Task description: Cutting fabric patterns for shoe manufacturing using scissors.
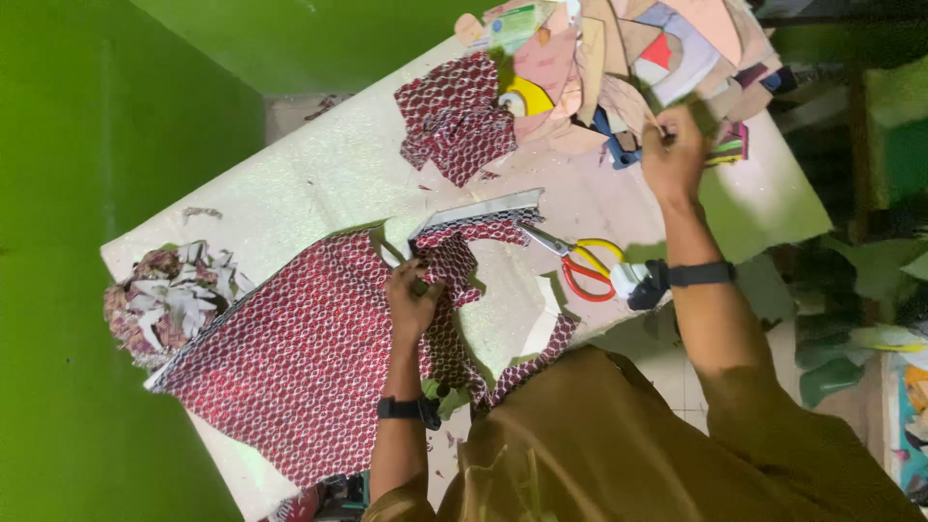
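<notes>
Head view — left hand (411, 300) pins the red patterned fabric (309, 358) on the table (329, 174), right hand (674, 153) closes on paper patterns (619, 58) — picking a template; laying it flat likely comes next.

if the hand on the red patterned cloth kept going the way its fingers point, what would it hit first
Most likely the white paper pattern piece lying just past the left hand, along the cut edge of the red cloth. The scissors sit off to the side, probably outside that line.
</notes>
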